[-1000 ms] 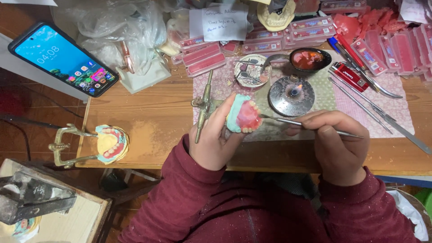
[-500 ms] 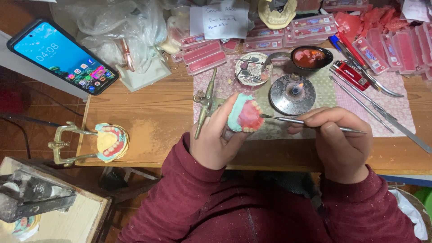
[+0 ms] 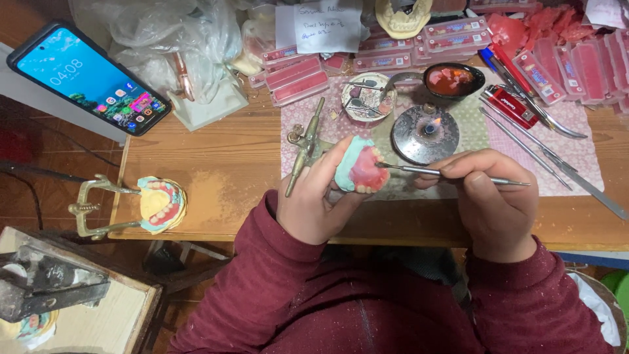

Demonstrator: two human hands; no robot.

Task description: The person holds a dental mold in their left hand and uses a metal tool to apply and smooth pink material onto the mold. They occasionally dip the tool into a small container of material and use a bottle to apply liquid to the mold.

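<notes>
Denture model (image 3: pixel 359 167) sits centre frame, clamped in the left hand (image 3: pixel 314 203): thumb and fingers wrapped round its pale blue-green base, pink gum side and teeth facing right. Right hand (image 3: pixel 488 203) is closed in a pen grip on a thin metal tool (image 3: pixel 452 174), tip touching the pink gum by the teeth.

Progress, judged from this view: teeth look set in the pink wax and the gum is mostly shaped; tip at the tooth line suggests trimming or smoothing is in hand. Can't tell how much surface is left to do.

Materials:
- Model base: matte, plaster-like, rounded horseshoe.
- Gum: smooth pink wax, slightly glossy.
- Tool: slim steel rod, knurled grip.
- Small burner (image 3: pixel 426 133) just above the hands: round shiny metal disc, small flame lit at centre.
- Dark bowl (image 3: pixel 452 78) upper right: red melted wax.
- Lower left, on the wooden surface (image 3: pixel 223 170): second model (image 3: pixel 160 204) in a brass hinged frame, yellowish with pink gum.
- Phone (image 3: pixel 88 78) upper left, screen on.
</notes>
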